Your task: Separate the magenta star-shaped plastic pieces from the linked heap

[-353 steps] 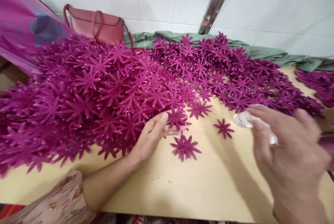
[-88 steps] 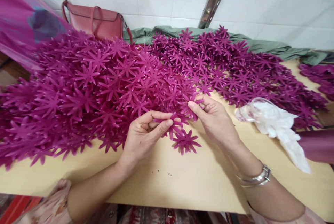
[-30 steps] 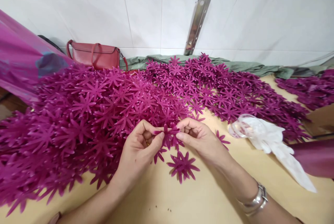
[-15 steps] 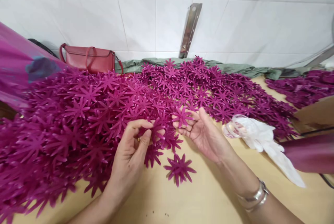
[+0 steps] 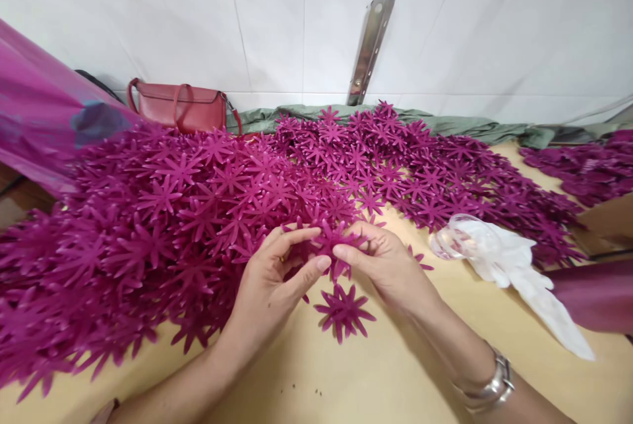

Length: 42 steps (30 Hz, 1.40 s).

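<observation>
A big heap of magenta star-shaped flower pieces point(image 5: 188, 193) covers the left and back of the tan table point(image 5: 395, 371). My left hand point(image 5: 277, 279) and my right hand point(image 5: 386, 259) meet at the heap's front edge, both pinching the same small bunch of flower pieces point(image 5: 329, 242) between thumb and fingers. Just below the hands a small stack of flower pieces point(image 5: 343, 310) lies on the bare table. A metal bracelet point(image 5: 487, 381) is on my right wrist.
A crumpled clear plastic bag point(image 5: 499, 259) lies at the right. A red handbag point(image 5: 180, 106) and green cloth point(image 5: 469, 126) sit against the white tiled wall. A pink plastic sheet point(image 5: 34, 114) hangs at the left. More flower pieces point(image 5: 588, 170) lie far right.
Half a second ago my hands were apart, the right one open with a flower piece on its fingers. Now they have come together, pinching the bunch between them.
</observation>
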Each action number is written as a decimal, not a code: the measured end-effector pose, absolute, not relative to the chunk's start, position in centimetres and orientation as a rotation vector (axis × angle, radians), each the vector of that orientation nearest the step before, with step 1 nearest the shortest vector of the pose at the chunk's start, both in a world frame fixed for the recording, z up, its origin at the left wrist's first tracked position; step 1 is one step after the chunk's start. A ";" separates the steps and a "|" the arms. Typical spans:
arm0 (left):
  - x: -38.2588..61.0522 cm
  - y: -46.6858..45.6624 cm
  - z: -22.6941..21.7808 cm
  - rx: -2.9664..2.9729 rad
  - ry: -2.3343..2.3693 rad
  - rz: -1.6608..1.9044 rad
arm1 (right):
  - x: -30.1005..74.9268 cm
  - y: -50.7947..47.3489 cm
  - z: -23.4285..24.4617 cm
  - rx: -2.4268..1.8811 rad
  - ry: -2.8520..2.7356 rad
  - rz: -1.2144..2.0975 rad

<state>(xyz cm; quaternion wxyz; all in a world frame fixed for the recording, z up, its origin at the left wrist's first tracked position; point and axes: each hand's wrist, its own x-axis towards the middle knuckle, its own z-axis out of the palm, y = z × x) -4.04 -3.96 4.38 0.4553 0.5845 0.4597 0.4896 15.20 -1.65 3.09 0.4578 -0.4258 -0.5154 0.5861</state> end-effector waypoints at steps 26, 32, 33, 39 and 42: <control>-10.5 -2.2 10.6 1.939 1.694 1.623 | 17.3 0.9 1.2 -1.271 -1.540 0.648; -6.1 -3.7 8.1 1.416 1.187 1.343 | 17.3 0.7 1.3 -1.318 -1.606 0.325; -5.9 -3.5 7.5 1.349 1.153 1.294 | 17.2 0.6 1.4 -1.310 -1.615 0.292; -5.7 -3.2 5.8 1.226 0.866 1.126 | 15.9 -1.0 2.8 -1.202 -1.671 0.431; -5.1 -3.9 5.3 1.364 0.785 1.080 | 14.8 -1.9 3.3 -1.068 -1.661 0.757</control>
